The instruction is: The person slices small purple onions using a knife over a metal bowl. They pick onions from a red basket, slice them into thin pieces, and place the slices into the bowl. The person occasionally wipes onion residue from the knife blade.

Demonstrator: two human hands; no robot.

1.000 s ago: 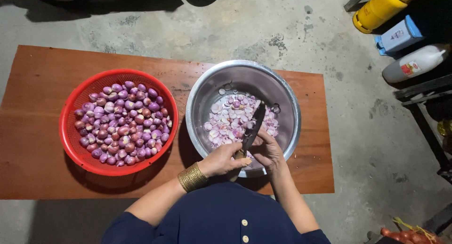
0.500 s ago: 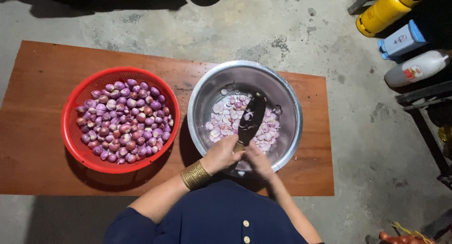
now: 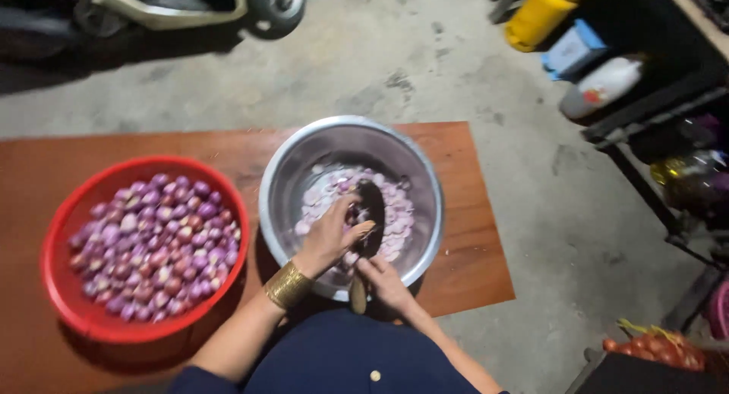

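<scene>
— What do I count from here?
— Two bowls: one red basket [image 3: 72, 303] heaped with purple shallots [image 3: 156, 246], one steel bowl [image 3: 425, 204] of pale peeled ones [image 3: 395, 212].
— Hands?
— Left hand [image 3: 330, 234] pinches a shallot over the steel bowl; right hand [image 3: 383, 280] grips the knife [image 3: 370, 212].
— Packages?
— Yellow canister [image 3: 541, 14], white bottle [image 3: 604, 86], far right.

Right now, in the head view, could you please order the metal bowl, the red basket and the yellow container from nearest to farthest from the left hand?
1. Metal bowl: the left hand reaches into it.
2. Red basket: beside the bowl, toward the left.
3. Yellow container: far corner, upper right, on the floor.
</scene>
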